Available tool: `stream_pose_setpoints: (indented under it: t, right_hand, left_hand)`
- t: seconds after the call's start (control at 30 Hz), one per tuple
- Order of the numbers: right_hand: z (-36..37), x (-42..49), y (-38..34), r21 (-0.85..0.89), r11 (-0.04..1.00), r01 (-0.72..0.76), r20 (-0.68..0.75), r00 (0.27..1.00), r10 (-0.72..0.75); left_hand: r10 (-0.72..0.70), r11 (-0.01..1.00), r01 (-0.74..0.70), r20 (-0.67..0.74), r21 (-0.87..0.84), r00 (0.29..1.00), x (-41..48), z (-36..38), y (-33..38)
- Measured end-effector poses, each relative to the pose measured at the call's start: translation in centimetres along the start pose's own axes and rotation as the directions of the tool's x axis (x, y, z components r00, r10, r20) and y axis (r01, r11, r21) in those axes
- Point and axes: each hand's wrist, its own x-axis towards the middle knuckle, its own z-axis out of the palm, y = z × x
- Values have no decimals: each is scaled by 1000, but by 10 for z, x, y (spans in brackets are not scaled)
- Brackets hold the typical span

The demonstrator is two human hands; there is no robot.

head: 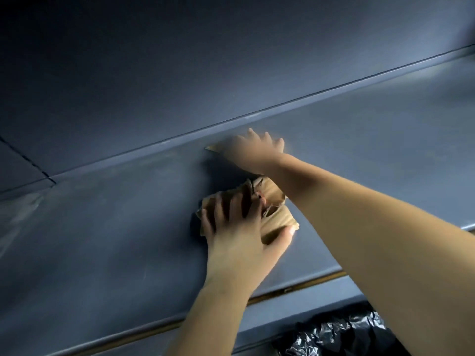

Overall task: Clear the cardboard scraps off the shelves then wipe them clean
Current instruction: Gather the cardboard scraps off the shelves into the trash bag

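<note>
A grey-blue shelf [115, 227] fills the view. My left hand [236, 237] lies on a crumpled bunch of brown cardboard scraps [276, 219] in the middle of the shelf, fingers and thumb curled around it. Further back, near the rear wall, my right hand [254, 150] is blurred and rests fingers spread on another flat cardboard scrap [214, 147]; only a corner of that scrap shows at the hand's left. Whether the right hand grips it I cannot tell.
The shelf's back wall [180, 73] rises behind the hands. Its front lip [295, 291] runs diagonally at the lower right. Below it, at the bottom right, sits a black plastic bin bag [341, 335].
</note>
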Motion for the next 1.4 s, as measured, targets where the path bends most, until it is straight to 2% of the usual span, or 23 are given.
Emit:
stream_pose_setpoints:
  t: [0.13, 0.23, 0.3, 0.4, 0.57, 0.67, 0.73, 0.87, 0.97, 1.03, 1.2, 1.4]
  right_hand:
    - [5, 10, -26, 12, 997, 80, 94, 992, -81]
    - [12, 9, -39, -130, 972, 195, 169, 970, -172]
    - [13, 2, -41, -146, 957, 250, 165, 960, -226]
    - [-1, -18, -34, -39, 952, 303, 105, 949, -297]
    - [-26, -54, -14, 338, 902, 270, 128, 936, -329]
    - [-37, -65, 5, 459, 858, 231, 61, 955, -290]
    - [-44, -67, 22, 461, 866, 193, 10, 975, -223]
    - [-38, -74, 45, 466, 884, 32, 89, 993, -83]
    - [-21, -88, 36, 358, 930, 78, 72, 991, -111]
    - [-9, -93, 25, 292, 947, 132, 74, 984, -160]
    - [3, -88, 14, 271, 947, 175, 58, 979, -197]
    - [7, -103, 11, 371, 907, 199, -73, 980, -185]
  left_hand:
    - [48, 997, -51, -66, -58, 997, -1, -1, -1]
    - [67, 995, -74, -118, -63, 991, -2, 2, -3]
    - [67, 993, -80, -136, -90, 988, 0, 5, -7]
    - [26, 992, -37, -96, -119, 995, 0, 6, -8]
    - [-26, 974, 1, -105, -229, 994, -2, 3, -5]
    - [-4, 962, -23, -99, -274, 995, -4, -1, -5]
    - [-15, 952, -3, -57, -307, 998, -6, -4, -5]
    - [-193, 918, 185, 14, -351, 981, -7, -8, -2]
    - [-329, 852, 370, 170, -372, 929, 0, -10, -1]
    - [-356, 857, 409, 215, -313, 909, 5, -9, -1]
    - [-370, 882, 420, 236, -215, 899, 9, -3, -2]
    - [-329, 892, 373, 199, -256, 923, 11, -4, -3]
